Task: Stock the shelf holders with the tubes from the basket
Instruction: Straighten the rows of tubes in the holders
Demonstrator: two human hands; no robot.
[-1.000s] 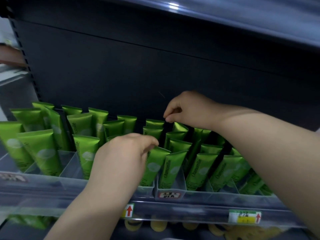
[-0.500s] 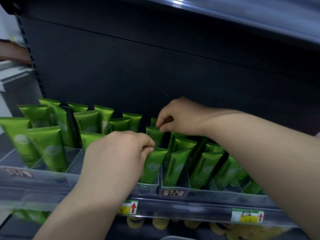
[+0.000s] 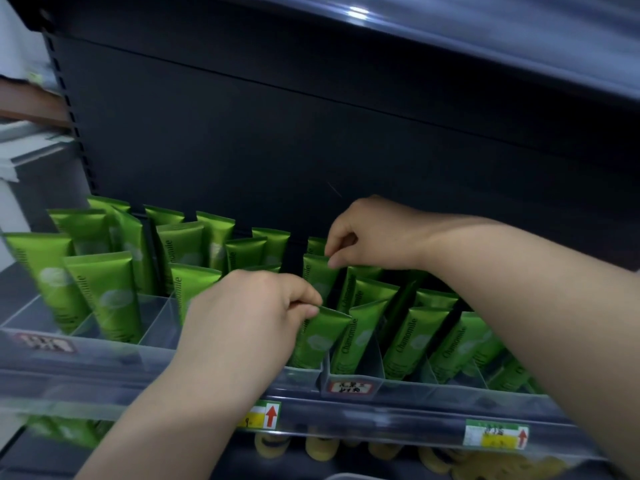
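Several green tubes stand in rows inside clear shelf holders along the shelf. My left hand pinches the top edge of a front green tube in the middle holder. Behind it, my right hand pinches the top of a second green tube standing further back in the same row. More tubes lean at the left, and others fill the holders at the right under my right forearm. The basket is out of view.
A dark back panel rises behind the tubes and an upper shelf overhangs. Price labels sit on the shelf's front rail. Yellow items lie on the shelf below.
The view has shifted so the shelf sits a bit lower and rightward. Both hands stay on the middle row; the right hand has come slightly down onto the rear tube's top.
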